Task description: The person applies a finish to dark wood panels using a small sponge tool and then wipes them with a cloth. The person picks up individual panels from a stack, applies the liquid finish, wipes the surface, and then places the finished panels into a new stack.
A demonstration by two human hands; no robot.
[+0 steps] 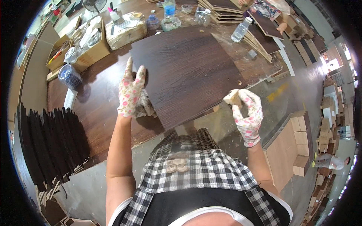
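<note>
Head view: left hand [131, 90] lies flat, fingers spread, on dark panel [184, 71]. Right hand [247, 113] pinches pale block [231, 98] at panel's four o'clock edge. I advise firm, level pressure.

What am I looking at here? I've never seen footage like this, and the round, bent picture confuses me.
There is no machine here. A person wears a wide fisheye camera on the head, looking down at their own gloved hands, and that lens bends straight edges.

The left hand presses flat on the near left corner of a dark wood panel lying on a workbench, with a crumpled rag under it. The right hand grips a small pale block at the panel's right edge.

Further back lie cardboard boxes, a clear plastic bottle and stacked panels. Thin dark boards stand on the left.
</note>
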